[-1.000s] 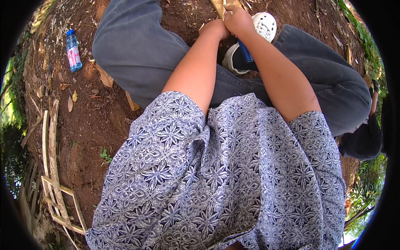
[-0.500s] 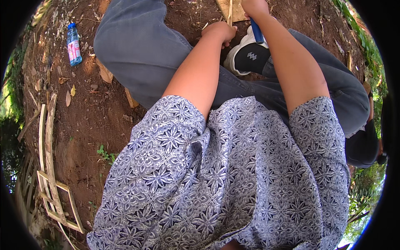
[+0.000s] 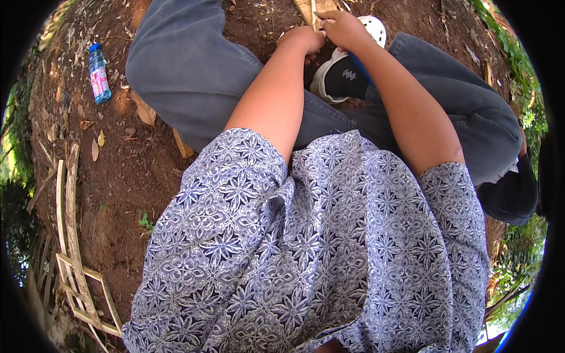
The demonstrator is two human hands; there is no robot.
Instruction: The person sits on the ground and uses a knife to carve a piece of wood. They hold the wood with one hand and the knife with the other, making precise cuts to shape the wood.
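Note:
Near the top edge, my left hand [image 3: 303, 41] is closed round a thin pale wooden strip [image 3: 313, 17], whose upper end points away from me. My right hand [image 3: 347, 30] is beside it, with its fingers at the strip. From under the right hand a blue handle [image 3: 360, 67] sticks out toward me, partly behind my wrist; the rest of that tool is hidden. A flat wooden board [image 3: 304, 8] lies on the ground beyond the strip, cut off by the top edge.
My bent legs in grey trousers [image 3: 182, 65] flank the work spot, with a white clog [image 3: 321, 82] close under the right hand. On the brown soil at left are a plastic bottle with a blue cap [image 3: 99, 76], dry leaves, and a frame of wooden strips [image 3: 72, 217]. Another person's dark-clothed limb [image 3: 512, 191] shows at right.
My right hand has come back toward me and in beside the left hand, its fingers now at the strip. The blue handle has moved down with it. The view has shifted slightly.

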